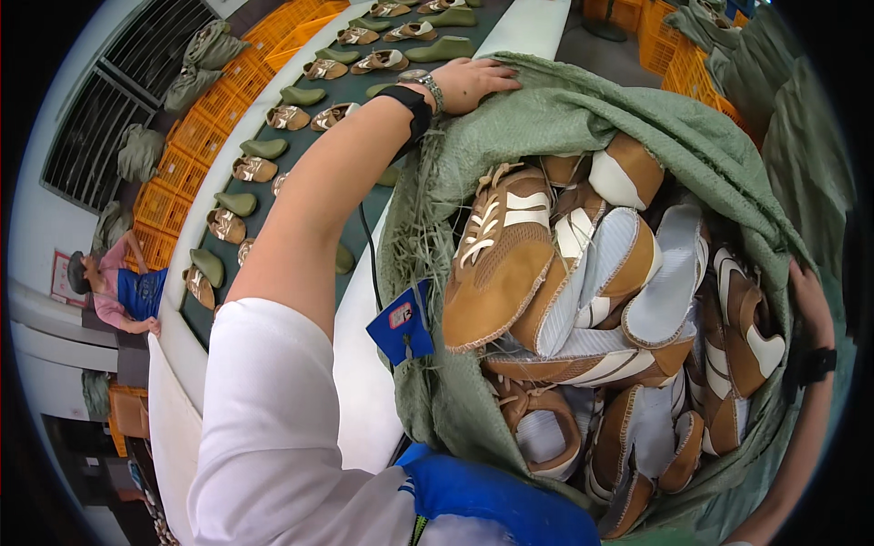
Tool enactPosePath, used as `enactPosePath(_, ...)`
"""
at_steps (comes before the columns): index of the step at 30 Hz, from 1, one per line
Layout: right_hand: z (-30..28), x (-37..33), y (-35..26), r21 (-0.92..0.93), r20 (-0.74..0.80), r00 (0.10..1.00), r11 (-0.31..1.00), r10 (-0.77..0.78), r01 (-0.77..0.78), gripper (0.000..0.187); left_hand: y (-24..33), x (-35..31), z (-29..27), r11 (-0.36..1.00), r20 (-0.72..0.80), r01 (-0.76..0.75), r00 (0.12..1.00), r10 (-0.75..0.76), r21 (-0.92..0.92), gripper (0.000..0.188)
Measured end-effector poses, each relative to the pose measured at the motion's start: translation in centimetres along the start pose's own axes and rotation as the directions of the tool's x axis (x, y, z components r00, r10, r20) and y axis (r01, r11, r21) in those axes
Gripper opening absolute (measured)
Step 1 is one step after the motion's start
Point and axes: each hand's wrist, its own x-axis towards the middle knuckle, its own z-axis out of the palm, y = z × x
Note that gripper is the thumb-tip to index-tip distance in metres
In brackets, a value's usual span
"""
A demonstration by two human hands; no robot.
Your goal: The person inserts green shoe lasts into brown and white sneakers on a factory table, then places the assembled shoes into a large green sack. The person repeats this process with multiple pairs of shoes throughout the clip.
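Right hand (813,305) at right edge: fingers tucked behind sack (583,118) rim, grip unseen. Lower shoe uppers (546,273) buried under top ones. Person (114,291) at left: small, hands unclear.

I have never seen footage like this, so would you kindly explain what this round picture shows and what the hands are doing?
There is no machine here: a person wears a wide-angle camera on the head, looking down at their own arms, which is why the picture is round and straight edges bend. The left hand, with a black wristband and a watch, rests on the far rim of a big green woven sack. The right hand, also with a black band, grips the sack's edge on the other side. Together the hands hold the sack open. Inside lies a pile of tan and white shoe uppers. To the left runs a long dark conveyor belt carrying rows of more shoe uppers and green shoe forms. Orange crates stand beyond it, and another person sits far left.
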Motion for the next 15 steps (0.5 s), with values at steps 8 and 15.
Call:
enactPosePath(8, 0.1, 5.1, 1.2, 0.101, 0.262, 0.945, 0.968, 0.196, -0.229, 0.047, 0.1, 0.7, 0.3, 0.733, 0.524, 0.367, 0.852, -0.017, -0.573, 0.051)
enactPosePath(15, 1.1, 6.4, 5.3, 0.108, 0.298, 0.948, 0.982, 0.114, -0.153, 0.045, -0.6, -1.0, 0.9, 0.645, 0.427, 0.301, 0.903, 0.043, -0.702, 0.046)
